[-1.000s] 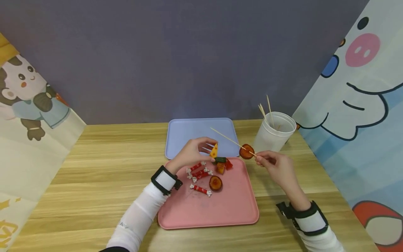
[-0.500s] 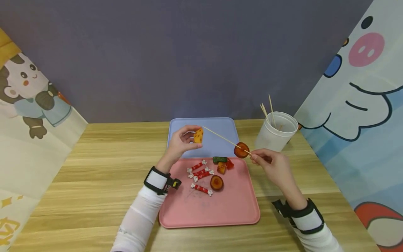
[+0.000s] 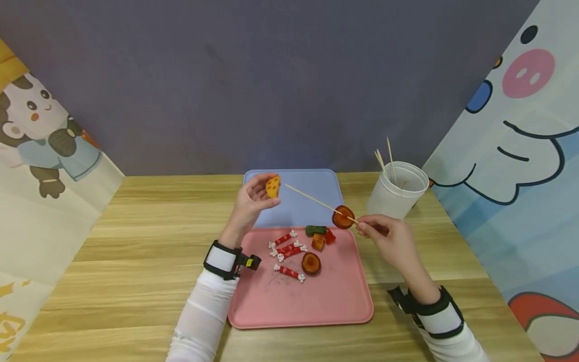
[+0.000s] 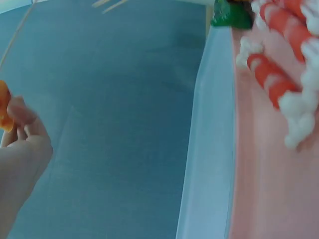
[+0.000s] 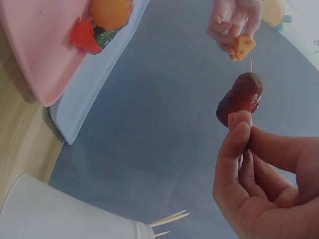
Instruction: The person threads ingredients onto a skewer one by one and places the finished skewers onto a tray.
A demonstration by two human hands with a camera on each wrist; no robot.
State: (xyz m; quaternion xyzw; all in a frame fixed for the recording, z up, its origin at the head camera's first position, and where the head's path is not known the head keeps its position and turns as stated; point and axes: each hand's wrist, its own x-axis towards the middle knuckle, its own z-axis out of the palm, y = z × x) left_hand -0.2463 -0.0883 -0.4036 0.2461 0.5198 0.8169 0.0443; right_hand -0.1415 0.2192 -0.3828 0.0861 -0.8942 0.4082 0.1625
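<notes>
My left hand point(image 3: 251, 197) pinches a yellow toy food piece with brown spots point(image 3: 273, 186) between thumb and fingertips, above the blue tray. The right hand point(image 3: 391, 236) pinches a thin wooden skewer point(image 3: 309, 197) near one end. On that skewer, close to the right fingers, sits a round brown mushroom-like piece point(image 3: 343, 217). The skewer's bare tip points left, just short of the yellow piece. In the right wrist view the brown piece point(image 5: 241, 99) stands right above the pinching fingertips, with the yellow piece point(image 5: 244, 47) in the other hand beyond it.
On the pink tray point(image 3: 325, 301) lie several red-and-white toy pieces point(image 3: 289, 272), another brown round piece point(image 3: 311, 263), and green point(image 3: 315, 230), orange point(image 3: 318, 242) and red point(image 3: 330, 236) pieces. Behind it lies the blue tray point(image 3: 303, 176). A white cup point(image 3: 391, 198) at right holds skewers.
My left hand has lifted the yellow piece from near the pink tray up and left over the blue tray. The right hand, with the skewer and brown piece, has shifted slightly left.
</notes>
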